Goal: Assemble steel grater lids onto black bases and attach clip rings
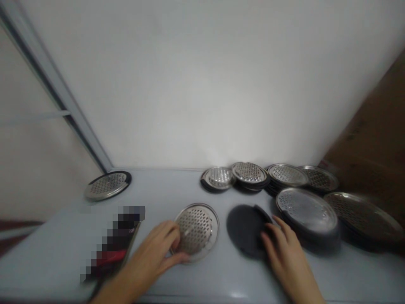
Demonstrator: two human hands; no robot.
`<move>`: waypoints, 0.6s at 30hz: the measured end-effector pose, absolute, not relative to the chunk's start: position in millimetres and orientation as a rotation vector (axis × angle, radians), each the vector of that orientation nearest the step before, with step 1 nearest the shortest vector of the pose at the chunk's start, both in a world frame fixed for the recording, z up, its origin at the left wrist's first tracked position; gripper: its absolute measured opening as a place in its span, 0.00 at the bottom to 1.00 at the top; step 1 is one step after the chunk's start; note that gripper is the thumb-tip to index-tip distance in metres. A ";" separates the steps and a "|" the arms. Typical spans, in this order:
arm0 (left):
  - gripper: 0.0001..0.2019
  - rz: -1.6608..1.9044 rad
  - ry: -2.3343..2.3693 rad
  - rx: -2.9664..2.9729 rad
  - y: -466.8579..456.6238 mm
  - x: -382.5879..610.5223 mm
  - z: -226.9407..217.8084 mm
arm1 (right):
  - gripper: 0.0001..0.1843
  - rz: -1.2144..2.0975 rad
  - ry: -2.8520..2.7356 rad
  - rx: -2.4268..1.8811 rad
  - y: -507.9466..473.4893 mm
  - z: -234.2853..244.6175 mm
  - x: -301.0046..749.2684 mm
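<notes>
My left hand (158, 249) grips the near-left rim of a round perforated steel disc (198, 228) lying flat on the pale table (196, 278), thumb under the edge and fingers curled over it. My right hand (283, 253) rests with fingers stretched out on the right side of a flat dark grey round lid (245, 228) next to the disc. The two pieces lie side by side, a small gap between them.
Several stacks of perforated steel discs on dark bases (249, 173) line the back right, with larger ones (306, 209) near my right hand. A single disc (107, 185) sits at the back left. A blurred dark and red object (114, 240) lies left of my left hand. A white wall stands behind.
</notes>
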State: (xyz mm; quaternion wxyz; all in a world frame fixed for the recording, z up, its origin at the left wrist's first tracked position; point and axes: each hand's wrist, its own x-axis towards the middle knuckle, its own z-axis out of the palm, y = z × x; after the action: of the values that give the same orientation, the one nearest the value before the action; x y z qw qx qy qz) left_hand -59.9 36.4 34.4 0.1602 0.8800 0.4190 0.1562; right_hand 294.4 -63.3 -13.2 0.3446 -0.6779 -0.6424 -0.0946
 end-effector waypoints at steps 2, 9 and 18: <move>0.12 0.534 1.223 2.519 37.5 -59.2 35.6 | 0.16 -0.265 -1.707 -1.689 -63.1 -11.2 279.3; 0.43 0.592 1.168 2.555 50.8 -44.1 21.2 | 0.14 -0.145 -2.010 -1.520 -62.4 -12.3 237.7; 0.37 0.739 1.293 2.329 75.0 -38.1 26.6 | 0.17 -0.153 -1.912 -1.529 -38.3 -11.4 281.2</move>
State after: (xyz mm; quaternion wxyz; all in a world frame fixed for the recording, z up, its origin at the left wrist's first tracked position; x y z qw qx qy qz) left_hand -38.1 75.0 26.6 0.1875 0.8275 0.4595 0.2626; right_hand 281.2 -38.3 -11.4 0.3375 -0.5868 -0.7337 -0.0586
